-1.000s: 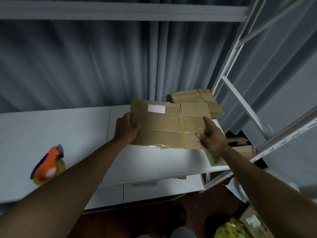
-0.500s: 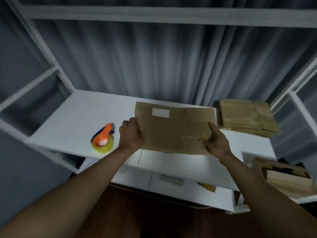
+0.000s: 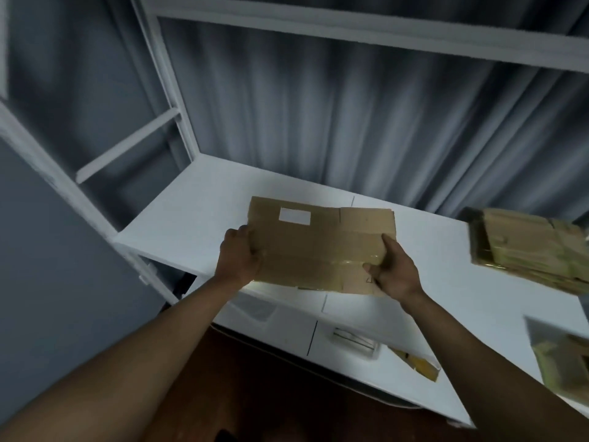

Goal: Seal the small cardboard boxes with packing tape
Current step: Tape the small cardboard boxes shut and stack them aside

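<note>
A flattened brown cardboard box [image 3: 318, 244] with a white label near its top left is held over the white table [image 3: 197, 199]. My left hand [image 3: 240, 256] grips its left edge, thumb on top. My right hand [image 3: 390, 272] grips its lower right corner, where old clear tape shines. A stack of more flattened boxes [image 3: 526, 247] lies at the right of the table, blurred. The tape dispenser is not in view.
A white metal shelf frame [image 3: 178, 100] rises at the left and across the top, with a grey curtain [image 3: 350, 116] behind. A lower white shelf [image 3: 347, 342] holds small items. More cardboard [image 3: 564, 362] sits at the far right edge.
The view has swung left, so the orange tape dispenser has left the frame and the stack sits further right. Both hands keep their hold on the flat box, now lower over the table.
</note>
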